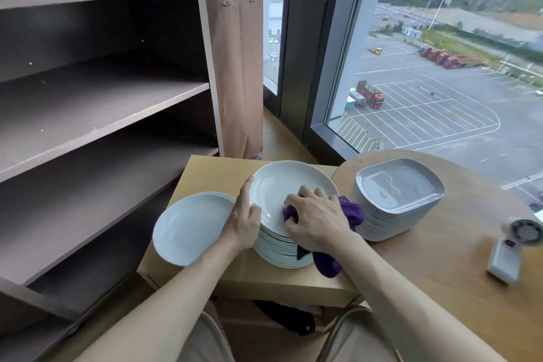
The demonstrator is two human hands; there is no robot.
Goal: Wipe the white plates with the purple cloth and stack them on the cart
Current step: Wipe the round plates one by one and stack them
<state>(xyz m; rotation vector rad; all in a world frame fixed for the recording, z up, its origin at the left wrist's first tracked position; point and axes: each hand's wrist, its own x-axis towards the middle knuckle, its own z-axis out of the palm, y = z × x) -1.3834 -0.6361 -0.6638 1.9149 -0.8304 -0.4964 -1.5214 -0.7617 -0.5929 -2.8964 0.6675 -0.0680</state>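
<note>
A tall stack of round white plates [279,250] stands on a small wooden table [205,173]. My right hand [317,220] grips a purple cloth [351,211] and presses it on the top plate [282,185]. My left hand [245,217] holds that plate's left rim, thumb up along the edge. A short pile of white plates [188,226] lies to the left of the stack, overhanging the table's edge. The brown cart [97,103] with bare shelves stands at the left.
A stack of grey square plates [396,194] sits on the round wooden table [440,258] at the right, with a small white fan [511,250] nearer me. A brown fabric bag [238,67] hangs on the cart's end. Large windows [440,67] are behind.
</note>
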